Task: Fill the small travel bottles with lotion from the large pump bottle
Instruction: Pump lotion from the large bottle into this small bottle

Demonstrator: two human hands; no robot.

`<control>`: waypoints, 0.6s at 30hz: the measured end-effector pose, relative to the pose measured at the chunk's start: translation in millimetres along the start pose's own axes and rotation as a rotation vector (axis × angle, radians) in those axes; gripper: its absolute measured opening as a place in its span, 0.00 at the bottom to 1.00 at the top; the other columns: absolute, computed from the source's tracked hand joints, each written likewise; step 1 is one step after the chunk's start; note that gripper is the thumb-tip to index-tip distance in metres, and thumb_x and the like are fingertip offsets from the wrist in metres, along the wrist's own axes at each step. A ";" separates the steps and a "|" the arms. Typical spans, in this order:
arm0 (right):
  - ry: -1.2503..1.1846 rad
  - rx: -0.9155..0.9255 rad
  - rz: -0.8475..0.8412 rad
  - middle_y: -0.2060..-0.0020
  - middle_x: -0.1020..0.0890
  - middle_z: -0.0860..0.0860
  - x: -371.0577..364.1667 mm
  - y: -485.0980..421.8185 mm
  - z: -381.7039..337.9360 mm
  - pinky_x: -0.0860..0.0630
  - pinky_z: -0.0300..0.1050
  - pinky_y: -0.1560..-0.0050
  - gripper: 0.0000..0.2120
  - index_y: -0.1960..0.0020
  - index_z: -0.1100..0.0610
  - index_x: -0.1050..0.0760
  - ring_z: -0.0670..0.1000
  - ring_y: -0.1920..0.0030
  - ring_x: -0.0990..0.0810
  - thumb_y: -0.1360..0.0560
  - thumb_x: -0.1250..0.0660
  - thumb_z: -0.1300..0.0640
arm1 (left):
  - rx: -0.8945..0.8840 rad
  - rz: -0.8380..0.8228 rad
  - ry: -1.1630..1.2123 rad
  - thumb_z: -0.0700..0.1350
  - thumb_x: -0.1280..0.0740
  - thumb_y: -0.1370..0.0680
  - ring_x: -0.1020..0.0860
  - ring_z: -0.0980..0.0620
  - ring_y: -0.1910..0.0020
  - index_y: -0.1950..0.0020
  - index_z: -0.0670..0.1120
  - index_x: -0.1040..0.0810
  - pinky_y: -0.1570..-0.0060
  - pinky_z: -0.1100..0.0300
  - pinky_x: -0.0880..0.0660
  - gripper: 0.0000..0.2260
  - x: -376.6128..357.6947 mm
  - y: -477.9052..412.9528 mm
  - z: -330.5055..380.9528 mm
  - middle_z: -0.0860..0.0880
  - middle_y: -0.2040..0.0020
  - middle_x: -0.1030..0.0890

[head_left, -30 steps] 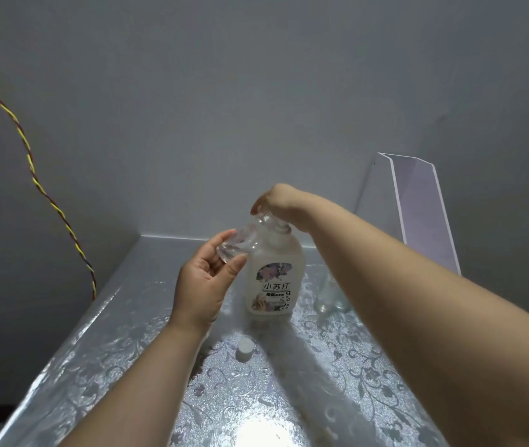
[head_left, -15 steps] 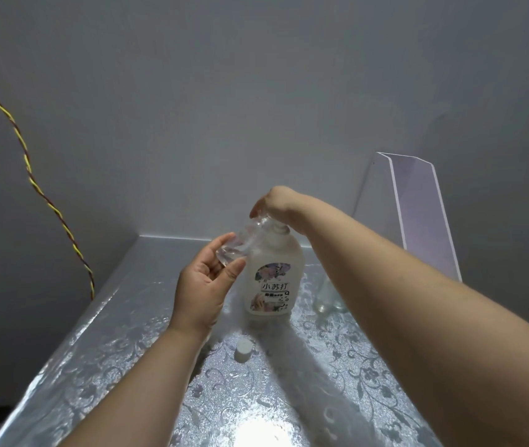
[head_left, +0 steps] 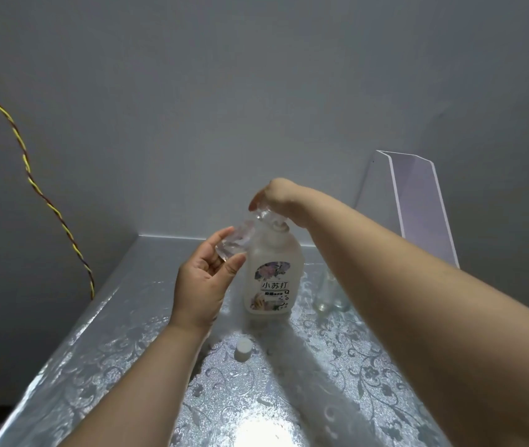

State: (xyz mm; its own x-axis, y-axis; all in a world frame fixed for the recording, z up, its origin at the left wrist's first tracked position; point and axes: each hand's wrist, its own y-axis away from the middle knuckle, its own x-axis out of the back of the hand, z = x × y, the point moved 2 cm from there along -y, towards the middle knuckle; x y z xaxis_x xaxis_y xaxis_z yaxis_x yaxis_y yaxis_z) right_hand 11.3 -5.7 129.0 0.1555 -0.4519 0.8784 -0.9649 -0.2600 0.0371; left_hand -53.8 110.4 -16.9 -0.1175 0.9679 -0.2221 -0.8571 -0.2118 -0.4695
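Since the picture half a second earlier almost nothing has shifted: both hands keep their places at the top of the pump bottle, and the cap lies on the same spot. One twisted yellow-and-red wire point(head_left: 31, 175) hangs down the wall at far left. The left hand point(head_left: 205, 282) is raised, and its thumb and fingers grip one small bottle point(head_left: 235, 243), clear and tilted, with its upper end up by the pump's spout. Nearer the camera, one white cap point(head_left: 243, 349) lies loose on the table point(head_left: 95, 366), which has a silver cover with a flower pattern. One pump bottle point(head_left: 271, 279) stands upright just right of the left hand, white with a flowered label. The right hand point(head_left: 277, 196) sits on its pump head, fingers curled down over it. Just right of the pump bottle, clear bottles point(head_left: 330, 295) stand partly behind the right forearm. They look like two, though the blur leaves that unsure. One clear panel point(head_left: 417, 204) leans by the wall at far right
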 end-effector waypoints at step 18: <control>0.031 0.049 0.021 0.35 0.24 0.58 6.7 3.2 -2.8 0.31 0.45 0.36 0.16 0.36 0.64 0.24 0.57 0.35 0.26 0.21 0.42 0.66 | -0.027 0.045 -0.028 0.47 0.28 0.31 0.35 0.57 0.66 0.41 0.57 0.22 0.60 0.68 0.32 0.19 -3.0 2.5 5.3 0.59 0.70 0.34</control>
State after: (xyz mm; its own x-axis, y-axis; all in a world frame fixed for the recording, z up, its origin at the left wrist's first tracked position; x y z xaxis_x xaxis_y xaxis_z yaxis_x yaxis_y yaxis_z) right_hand 8.7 -7.2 136.4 0.1281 -0.4315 0.8930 -0.9564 -0.2922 -0.0040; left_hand -58.1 107.7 -12.9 -0.1698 0.9608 -0.2191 -0.8370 -0.2580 -0.4825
